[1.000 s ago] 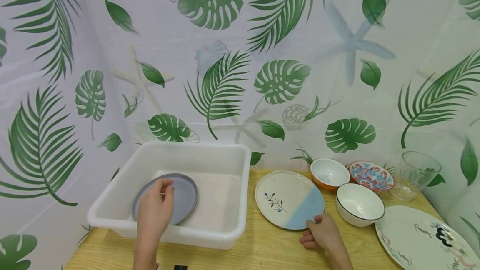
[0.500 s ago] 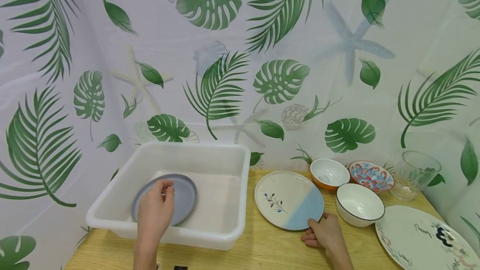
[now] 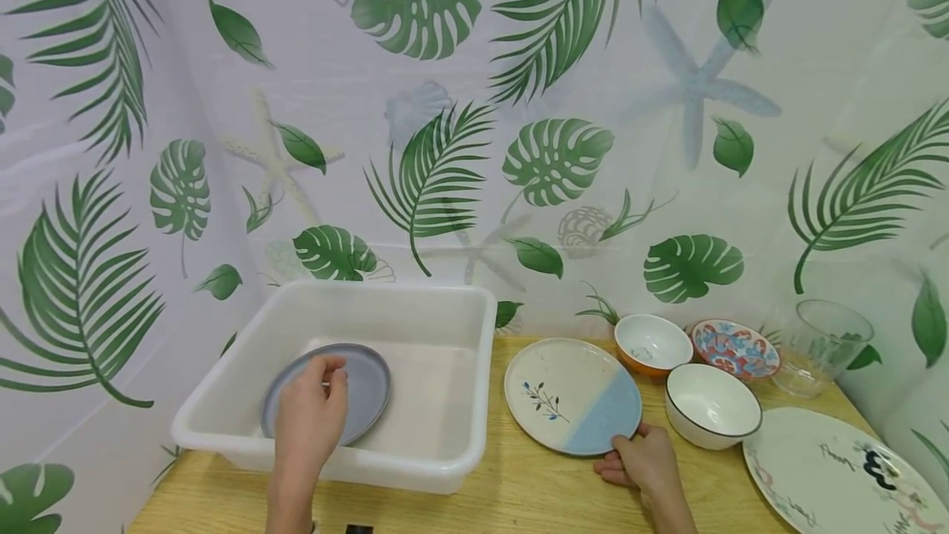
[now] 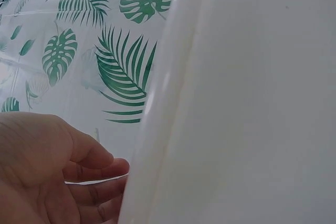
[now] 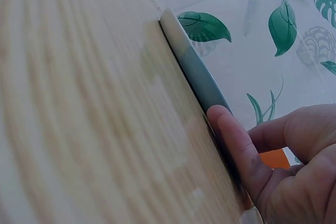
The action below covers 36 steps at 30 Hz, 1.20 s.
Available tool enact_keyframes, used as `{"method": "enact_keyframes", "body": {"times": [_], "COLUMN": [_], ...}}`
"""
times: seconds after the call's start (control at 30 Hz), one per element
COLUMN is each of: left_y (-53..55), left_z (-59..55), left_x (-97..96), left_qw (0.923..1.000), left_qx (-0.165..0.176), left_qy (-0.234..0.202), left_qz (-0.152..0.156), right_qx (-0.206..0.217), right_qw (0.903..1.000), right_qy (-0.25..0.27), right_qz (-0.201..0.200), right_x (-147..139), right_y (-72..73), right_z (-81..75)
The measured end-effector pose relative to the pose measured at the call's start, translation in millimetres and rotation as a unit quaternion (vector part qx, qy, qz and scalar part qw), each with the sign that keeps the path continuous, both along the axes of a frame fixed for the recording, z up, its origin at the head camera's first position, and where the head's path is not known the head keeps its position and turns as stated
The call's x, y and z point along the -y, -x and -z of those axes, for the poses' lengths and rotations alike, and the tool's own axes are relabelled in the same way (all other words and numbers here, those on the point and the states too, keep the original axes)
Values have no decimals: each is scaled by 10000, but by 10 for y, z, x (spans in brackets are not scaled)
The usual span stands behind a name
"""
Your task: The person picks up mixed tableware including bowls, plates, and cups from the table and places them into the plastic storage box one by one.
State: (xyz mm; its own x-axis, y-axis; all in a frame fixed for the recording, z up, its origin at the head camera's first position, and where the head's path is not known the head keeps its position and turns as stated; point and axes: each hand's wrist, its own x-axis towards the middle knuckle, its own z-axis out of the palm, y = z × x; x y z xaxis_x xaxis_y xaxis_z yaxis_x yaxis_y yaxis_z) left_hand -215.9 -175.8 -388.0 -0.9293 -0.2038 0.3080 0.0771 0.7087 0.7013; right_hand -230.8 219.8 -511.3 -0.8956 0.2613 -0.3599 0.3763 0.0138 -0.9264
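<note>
In the head view my right hand (image 3: 643, 465) is at the near right edge of a round cream-and-blue plate (image 3: 567, 395) with a painted sprig. The thumb lies on the rim and the fingers reach under it, so the edge is pinched. Low along the tabletop, the right wrist view shows the same plate (image 5: 197, 72) edge-on beside my fingers. My left hand (image 3: 311, 410) hovers over the near rim of a white plastic tub (image 3: 415, 456), its fingers loosely curled around nothing visible. Behind it a grey-blue plate (image 3: 363, 390) leans inside the tub, partly hidden by the hand.
Right of the cream-and-blue plate stand an orange-sided bowl (image 3: 652, 340), a white dark-rimmed bowl (image 3: 712, 402), a red-and-blue patterned bowl (image 3: 736, 348) and a clear glass (image 3: 823, 344). A large oval plate (image 3: 838, 468) lies at the right front. A leaf-print sheet (image 3: 460, 188) hangs behind the wooden table (image 3: 534, 493).
My right hand has shifted slightly, with the thumb a little further along the plate's rim. The left hand and the dishes look almost unmoved.
</note>
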Motion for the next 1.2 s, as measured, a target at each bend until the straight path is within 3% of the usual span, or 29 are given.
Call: {"method": "enact_keyframes", "body": {"times": [0.53,0.87,1.2], "left_y": [-1,-16,-14], "left_z": [-13,-19,-29], "left_x": [9,19,8], "left_qw": [9999,9999,9999], "left_qx": [76,106,93], "left_qy": [-15,-73,-10], "left_qz": [64,66,55], "right_qx": [-33,117,289], "right_qw": [9984,9988,9986], "right_qy": [480,467,223], "right_qz": [288,85,-377], "right_x": [46,56,97], "right_y": [-46,-56,-41], "right_z": [-77,-88,-116]}}
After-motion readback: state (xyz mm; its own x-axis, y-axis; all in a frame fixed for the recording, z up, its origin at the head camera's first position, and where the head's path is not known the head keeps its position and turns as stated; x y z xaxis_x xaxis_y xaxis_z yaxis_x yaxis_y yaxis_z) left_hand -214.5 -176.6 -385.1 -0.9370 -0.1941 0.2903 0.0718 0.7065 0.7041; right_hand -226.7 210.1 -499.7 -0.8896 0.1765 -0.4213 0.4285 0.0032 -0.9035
